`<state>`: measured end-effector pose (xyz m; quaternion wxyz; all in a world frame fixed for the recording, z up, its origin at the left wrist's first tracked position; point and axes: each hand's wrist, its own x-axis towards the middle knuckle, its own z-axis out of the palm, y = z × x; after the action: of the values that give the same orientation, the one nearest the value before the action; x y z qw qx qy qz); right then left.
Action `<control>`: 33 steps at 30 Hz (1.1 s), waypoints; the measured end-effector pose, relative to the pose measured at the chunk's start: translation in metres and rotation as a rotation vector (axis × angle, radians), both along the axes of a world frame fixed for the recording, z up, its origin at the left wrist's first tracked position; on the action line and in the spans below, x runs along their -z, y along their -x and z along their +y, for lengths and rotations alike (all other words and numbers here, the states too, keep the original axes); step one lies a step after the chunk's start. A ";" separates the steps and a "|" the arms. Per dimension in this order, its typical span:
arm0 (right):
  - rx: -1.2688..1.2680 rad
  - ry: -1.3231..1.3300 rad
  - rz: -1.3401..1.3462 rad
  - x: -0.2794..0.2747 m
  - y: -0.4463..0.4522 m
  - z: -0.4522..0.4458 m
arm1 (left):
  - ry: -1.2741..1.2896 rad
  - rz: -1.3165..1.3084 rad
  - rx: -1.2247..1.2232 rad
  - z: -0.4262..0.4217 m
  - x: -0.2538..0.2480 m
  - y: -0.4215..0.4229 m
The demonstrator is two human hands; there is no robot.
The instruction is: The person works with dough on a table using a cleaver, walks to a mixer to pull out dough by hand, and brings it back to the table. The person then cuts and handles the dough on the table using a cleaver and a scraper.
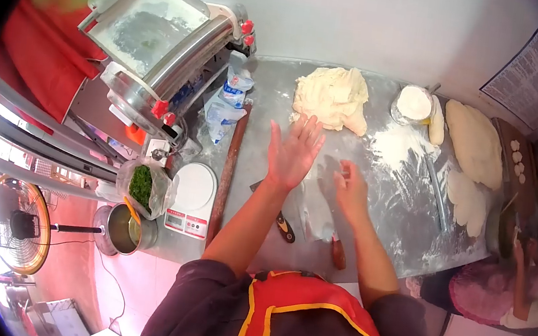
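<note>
At the far left, a fan point(17, 224) faces the work; its draught, if it is running, could lift loose flour. A plastic bag of greens point(141, 184) sits by the bench's edge, just above a metal pot point(122, 229), and a knock could tip it in. The scale point(194, 186) stands beside the rolling pin point(230, 163), which could roll against it if nudged.

The left hand point(295, 154) has its fingers spread wide, nothing held, tips at the near edge of the dough point(331, 98); whether they touch, I cannot tell. The lump lies toward the back of the bench point(269, 87), and soft dough could stick to skin or metal there. Beneath the left forearm lies a knife point(286, 228), partly hidden; lowering that arm carelessly risks a cut. The right hand's point(351, 195) fingers are loosely bent, with nothing seen in them, near a scraper point(318, 208) that a sleeve or wrist could push.

Farther right, a flour bowl point(415, 104) stands by scattered flour point(398, 147); a wide sweep could spill more. A co-worker point(509, 291) is near the right end, so elbows might meet.
</note>
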<state>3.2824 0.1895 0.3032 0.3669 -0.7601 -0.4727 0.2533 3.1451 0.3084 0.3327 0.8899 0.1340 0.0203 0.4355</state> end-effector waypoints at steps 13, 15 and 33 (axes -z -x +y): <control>-0.058 0.438 1.012 0.077 -0.028 -0.106 | 0.138 -0.193 0.076 0.017 0.016 0.028; -0.027 0.412 1.374 0.042 -0.029 -0.097 | 0.131 -0.149 0.063 0.025 0.017 0.034; -0.337 -0.341 -0.710 -0.067 0.062 0.000 | -0.073 -0.003 -0.046 0.023 0.039 -0.002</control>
<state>3.2204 0.1895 0.3699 0.2553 -0.6407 -0.7224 -0.0494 3.1469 0.3317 0.2936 0.8742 0.1653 0.0060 0.4565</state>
